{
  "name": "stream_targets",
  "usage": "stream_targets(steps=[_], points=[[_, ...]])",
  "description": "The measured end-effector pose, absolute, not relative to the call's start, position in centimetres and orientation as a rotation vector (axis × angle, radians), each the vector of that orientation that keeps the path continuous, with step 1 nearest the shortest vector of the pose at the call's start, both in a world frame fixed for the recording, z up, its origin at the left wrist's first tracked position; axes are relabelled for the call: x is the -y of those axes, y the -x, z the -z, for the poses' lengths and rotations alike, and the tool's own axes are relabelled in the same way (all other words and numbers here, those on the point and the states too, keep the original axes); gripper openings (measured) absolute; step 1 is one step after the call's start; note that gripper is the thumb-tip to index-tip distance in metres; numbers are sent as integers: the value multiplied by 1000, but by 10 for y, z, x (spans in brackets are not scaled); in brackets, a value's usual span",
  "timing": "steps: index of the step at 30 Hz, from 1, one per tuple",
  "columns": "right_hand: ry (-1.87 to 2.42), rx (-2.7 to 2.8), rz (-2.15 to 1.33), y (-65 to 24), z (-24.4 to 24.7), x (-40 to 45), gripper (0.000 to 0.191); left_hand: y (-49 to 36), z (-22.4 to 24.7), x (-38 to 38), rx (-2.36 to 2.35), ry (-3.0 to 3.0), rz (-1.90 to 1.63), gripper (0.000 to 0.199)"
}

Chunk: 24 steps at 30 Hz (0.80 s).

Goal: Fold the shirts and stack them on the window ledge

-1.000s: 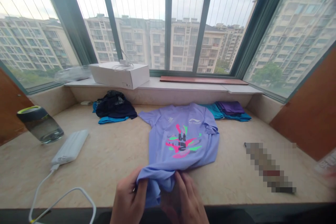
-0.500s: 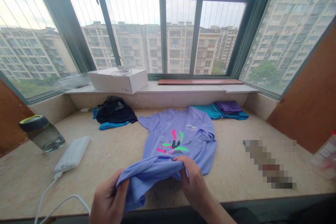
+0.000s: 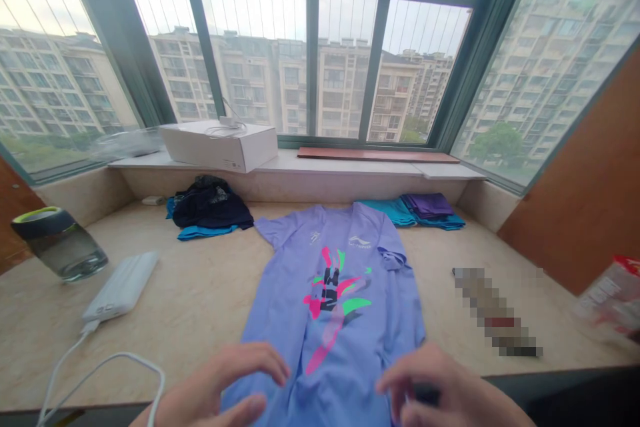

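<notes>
Shirt (image 3: pixel 345 330): print-up on the bench (image 3: pixel 200 293), near end creased.
Left hand (image 3: pixel 220 383): wide, over its left side.
Right hand (image 3: pixel 437 380): wide, at its right edge.
Spreading: seemingly underway; next calls for smoothing.

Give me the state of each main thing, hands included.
Purple T-shirt: spread front up, creased
Left hand: over the shirt, fingers apart from thumb, nothing held
Right hand: fingers loosely curled, nothing held
Power bank: lying flat, cable plugged in
Bottle: standing
White box: closed
Dark garment: crumpled, on blue cloth
Folded clothes: stacked
Pixelated item: obscured, cannot tell
</notes>
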State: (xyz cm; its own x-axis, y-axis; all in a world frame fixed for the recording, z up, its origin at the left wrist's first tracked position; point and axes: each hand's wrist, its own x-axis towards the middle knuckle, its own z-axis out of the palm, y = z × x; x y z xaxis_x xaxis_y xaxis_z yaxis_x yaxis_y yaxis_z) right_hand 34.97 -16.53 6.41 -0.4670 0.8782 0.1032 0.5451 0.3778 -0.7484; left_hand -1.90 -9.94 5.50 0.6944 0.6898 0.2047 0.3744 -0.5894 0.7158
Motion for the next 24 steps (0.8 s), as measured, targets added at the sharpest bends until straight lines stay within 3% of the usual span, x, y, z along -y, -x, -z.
stream_targets(steps=[2,6,12,18,21,24], points=[[1429,1980,-739,-348,-46,143,38,-5,-56,74,-985,-2338,-615,34],[1553,2084,-504,-352,-9,116,52,-44,-27,17,-1275,-2641,-642,38],[1588,2151,-534,-400,7,135,46,-23,16,-3,-1250,-2791,-345,44],[1786,1944,-273,-439,-1,96,43,-8,-10,16,-1268,-2832,-305,38],[1895,1896,-109,-440,0,51,51,-33,-25,-9,-1293,-2819,-228,38],[1958,1915,-165,-437,5,16,56,-62,-23,-57,-1239,-2779,-234,45]])
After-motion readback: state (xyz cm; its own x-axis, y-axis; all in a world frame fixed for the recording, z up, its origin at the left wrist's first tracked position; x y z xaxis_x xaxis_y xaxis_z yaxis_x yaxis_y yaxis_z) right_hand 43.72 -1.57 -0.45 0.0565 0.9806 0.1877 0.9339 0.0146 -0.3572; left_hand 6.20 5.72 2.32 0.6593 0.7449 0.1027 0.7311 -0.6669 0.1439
